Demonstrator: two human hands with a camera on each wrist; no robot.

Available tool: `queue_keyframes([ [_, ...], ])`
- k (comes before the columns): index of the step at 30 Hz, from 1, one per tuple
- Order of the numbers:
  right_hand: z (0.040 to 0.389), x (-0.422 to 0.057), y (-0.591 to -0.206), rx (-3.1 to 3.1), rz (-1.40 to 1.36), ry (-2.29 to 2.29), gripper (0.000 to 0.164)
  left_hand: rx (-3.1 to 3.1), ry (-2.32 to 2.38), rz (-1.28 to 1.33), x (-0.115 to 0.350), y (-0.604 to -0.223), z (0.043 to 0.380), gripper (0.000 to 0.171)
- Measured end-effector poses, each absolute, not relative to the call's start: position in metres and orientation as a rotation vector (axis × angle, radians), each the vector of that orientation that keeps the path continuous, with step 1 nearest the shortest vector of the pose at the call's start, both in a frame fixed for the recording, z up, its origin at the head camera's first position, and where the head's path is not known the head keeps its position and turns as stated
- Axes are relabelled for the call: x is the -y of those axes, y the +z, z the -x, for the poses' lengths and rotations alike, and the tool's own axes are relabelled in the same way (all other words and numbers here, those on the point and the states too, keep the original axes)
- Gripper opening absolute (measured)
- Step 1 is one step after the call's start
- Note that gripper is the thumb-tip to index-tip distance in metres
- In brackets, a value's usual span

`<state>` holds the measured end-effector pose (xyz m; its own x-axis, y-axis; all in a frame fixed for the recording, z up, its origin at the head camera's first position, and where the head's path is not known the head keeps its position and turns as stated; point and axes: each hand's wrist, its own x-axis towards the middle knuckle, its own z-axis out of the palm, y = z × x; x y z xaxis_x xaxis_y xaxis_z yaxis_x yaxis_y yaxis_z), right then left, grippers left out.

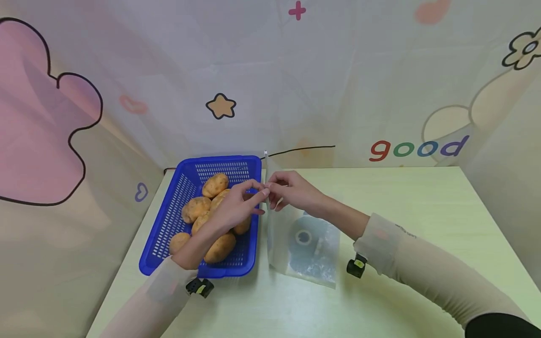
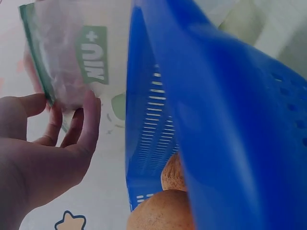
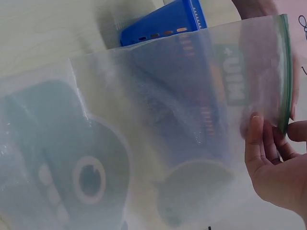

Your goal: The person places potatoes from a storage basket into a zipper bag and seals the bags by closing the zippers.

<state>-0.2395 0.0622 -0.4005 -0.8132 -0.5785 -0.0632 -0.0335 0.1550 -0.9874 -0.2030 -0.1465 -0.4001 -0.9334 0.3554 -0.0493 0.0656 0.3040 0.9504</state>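
Observation:
A translucent zip-lock bag (image 1: 313, 249) with a green seal edge and a blue-grey cartoon print stands tilted on the table, to the right of a blue basket (image 1: 255, 244). My left hand (image 1: 234, 206) reaches over the basket and pinches the bag's top edge. Close beside it, my right hand (image 1: 297, 190) pinches the same edge between thumb and fingers. In the right wrist view the bag (image 3: 110, 139) looks flat, with the seal (image 3: 286, 72) running by the fingertips. Several potatoes (image 1: 215, 184) lie in the basket, some hidden under my left forearm.
The pale table (image 1: 401, 206) carries the basket and the bag. Behind it hangs a printed cloth backdrop (image 1: 262, 70) with cartoon shapes. The basket's slotted wall (image 2: 144, 120) rises next to my left hand in the left wrist view.

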Motion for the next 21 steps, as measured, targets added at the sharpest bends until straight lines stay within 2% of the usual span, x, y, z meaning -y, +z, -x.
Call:
queue_keyframes([
  [9,0.237,-0.065,-0.411,-1.974,0.643,-1.726,0.02,-2.263,1.699,-0.322,0.147,-0.4,0.202,0.02],
  [21,0.234,-0.063,-0.415,-2.039,0.71,-1.697,0.019,-2.259,1.717,-0.261,0.146,-0.403,0.2,0.025],
])
